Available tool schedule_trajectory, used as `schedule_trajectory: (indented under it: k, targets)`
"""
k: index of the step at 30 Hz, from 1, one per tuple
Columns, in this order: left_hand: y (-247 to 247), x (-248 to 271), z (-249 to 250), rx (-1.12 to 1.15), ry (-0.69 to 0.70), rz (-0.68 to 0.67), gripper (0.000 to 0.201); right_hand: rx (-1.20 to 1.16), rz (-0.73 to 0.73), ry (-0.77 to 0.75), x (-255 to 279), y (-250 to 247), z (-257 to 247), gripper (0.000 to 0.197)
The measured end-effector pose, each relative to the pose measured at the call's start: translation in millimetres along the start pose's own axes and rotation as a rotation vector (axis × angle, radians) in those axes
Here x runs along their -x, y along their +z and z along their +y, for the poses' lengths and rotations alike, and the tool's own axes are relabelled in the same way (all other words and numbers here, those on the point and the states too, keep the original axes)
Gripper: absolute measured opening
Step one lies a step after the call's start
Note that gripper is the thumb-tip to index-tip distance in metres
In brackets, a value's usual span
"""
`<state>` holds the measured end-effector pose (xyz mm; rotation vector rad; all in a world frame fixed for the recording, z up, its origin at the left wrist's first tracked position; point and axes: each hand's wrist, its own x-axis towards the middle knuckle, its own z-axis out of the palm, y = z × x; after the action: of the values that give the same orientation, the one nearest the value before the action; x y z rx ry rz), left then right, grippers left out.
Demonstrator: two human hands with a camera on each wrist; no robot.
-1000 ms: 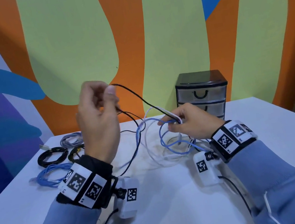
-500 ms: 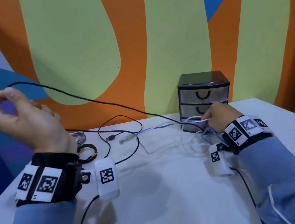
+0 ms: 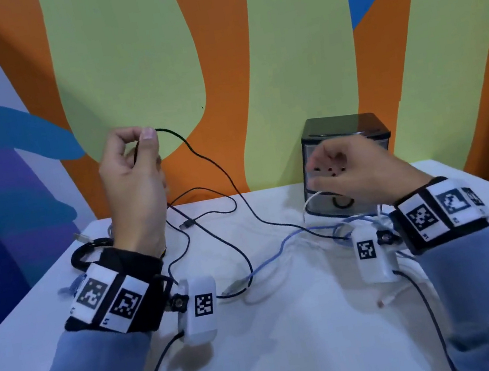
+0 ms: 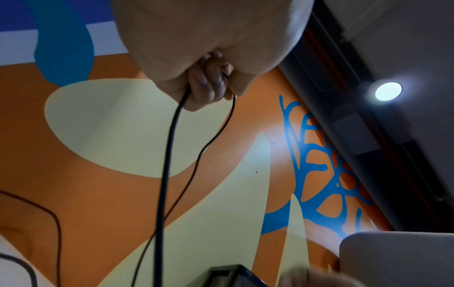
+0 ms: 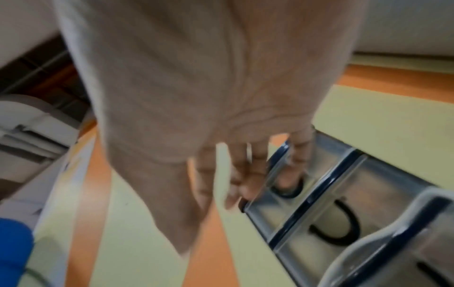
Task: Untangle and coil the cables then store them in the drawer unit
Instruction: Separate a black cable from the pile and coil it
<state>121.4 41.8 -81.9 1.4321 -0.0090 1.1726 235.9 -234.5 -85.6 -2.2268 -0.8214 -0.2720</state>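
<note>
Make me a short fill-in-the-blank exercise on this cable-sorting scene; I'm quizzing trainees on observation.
1. The left hand pinches a ____ cable above the table.
2. The right hand is raised in front of the ____ unit.
3. The light blue cable lies on the ____.
4. The wall behind is mostly orange and pale ____.

Missing words: black; drawer; table; green
</note>
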Motion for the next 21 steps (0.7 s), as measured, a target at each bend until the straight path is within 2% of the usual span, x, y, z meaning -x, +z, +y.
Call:
schedule_trajectory:
  k: [1, 2, 3, 6, 7, 9, 11, 15, 18, 21]
  targets:
    - [2.3, 1.8, 0.5, 0.020, -0.027, -0.019, 0.017, -0.131, 0.035, -0.075, 2.4, 5.1, -12.7, 0.011]
    - [4.0, 3.6, 0.6, 0.025, -0.038, -0.036, 0.016, -0.248, -0.012, -0.138, 5.6, 10.5, -26.9, 0.010]
    - [4.9, 5.4, 1.1, 0.020, -0.036, -0.050, 0.015, -0.303, -0.131, -0.176, 8.4, 17.8, -38.5, 0.011]
    - [4.0, 5.9, 1.6, -0.048, 0.013, -0.055, 0.014, -0.100, -0.604, -0.172, 12.6, 48.5, -47.4, 0.029]
    - [3.1, 5.6, 2.1, -0.080, 0.037, -0.044, 0.013, 0.007, -0.699, -0.152, 13.3, 57.6, -44.3, 0.033]
    - [0.7, 3.9, 3.2, -0.135, 0.100, 0.000, 0.013, 0.107, -0.760, -0.095, 12.9, 64.9, -35.0, 0.027]
    - [-3.4, 0.9, 4.4, -0.163, 0.184, 0.080, 0.013, 0.068, -0.723, -0.048, 11.1, 56.5, -28.0, 0.020]
    - [-14.3, -8.4, 5.5, -0.186, 0.284, 0.325, 0.014, 0.089, -0.583, 0.013, 6.3, 27.0, -12.9, 0.029]
    - [-23.2, -16.0, 3.7, -0.280, 0.322, 0.442, 0.016, 0.039, -0.390, 0.107, 4.7, 9.4, 0.0, 0.036]
    - [-27.7, -17.3, 1.3, -0.339, 0.317, 0.447, 0.016, -0.099, -0.129, 0.220, 1.7, -5.2, 14.7, 0.043]
